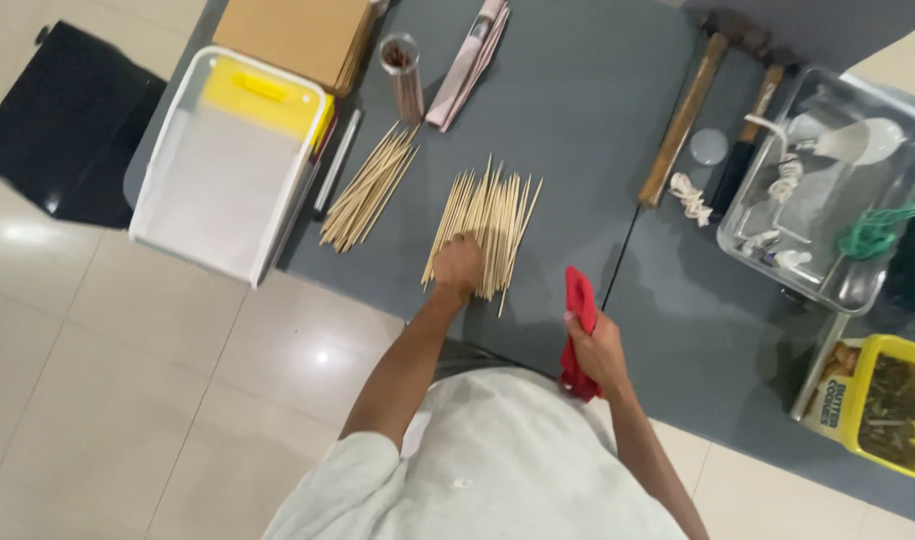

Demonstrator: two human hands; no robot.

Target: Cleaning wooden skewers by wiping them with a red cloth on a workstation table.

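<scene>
Red cloth [579,300] clenched in right hand [600,350] grip; left hand [459,266] fisted on bamboo skewers [493,215].

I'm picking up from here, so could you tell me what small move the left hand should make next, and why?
Probably close the left hand around the sticks: it rests on their near ends, which lie fanned out, while the right hand holds a red cloth.
</scene>
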